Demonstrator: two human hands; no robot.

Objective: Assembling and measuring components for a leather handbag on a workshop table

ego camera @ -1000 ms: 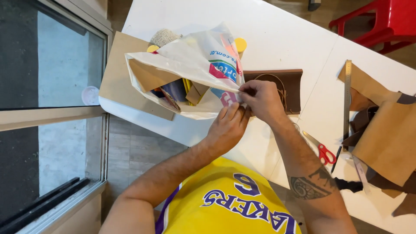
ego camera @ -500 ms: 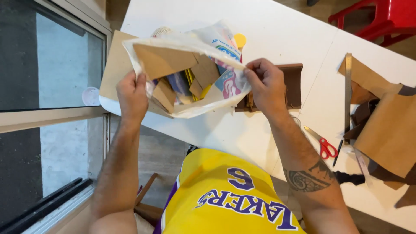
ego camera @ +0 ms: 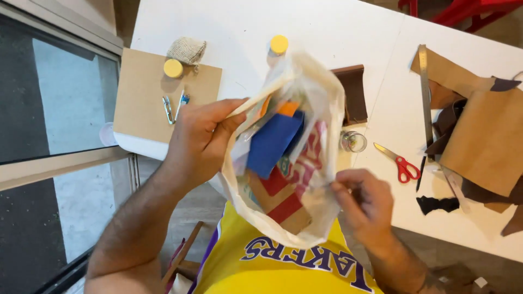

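Two hands: I am seeing both gripping one clear plastic bag [ego camera: 305, 163], hanging open above the desk's near edge, over the yellow jersey [ego camera: 272, 267].
Left hand [ego camera: 199, 139]: fingers are closing together on the bag's left rim, pinching it and pulling it wide.
Right hand [ego camera: 365, 201]: fingertips are pinching shut on the bag's right rim, lower down, just off the near edge.
Bag contents: a blue sheet [ego camera: 272, 141] is standing upright inside, an orange piece [ego camera: 286, 108] is sitting above it, and a red and tan packet [ego camera: 283, 198] is lying beneath.
Far-left corner of the desk [ego camera: 327, 27]: a brown board [ego camera: 139, 98] is carrying a yellow-capped bottle [ego camera: 173, 68], a woven pouch [ego camera: 187, 50] and small metal clips [ego camera: 173, 106].
Behind the bag: a second yellow cap [ego camera: 279, 44] and a dark brown leather piece [ego camera: 354, 92] are showing.
Right of the bag: a small glass jar [ego camera: 354, 141] is standing, red-handled scissors [ego camera: 400, 163] are lying near the front edge.
Right end: a metal ruler [ego camera: 425, 98] is lying beside a heap of brown leather scraps [ego camera: 485, 141].
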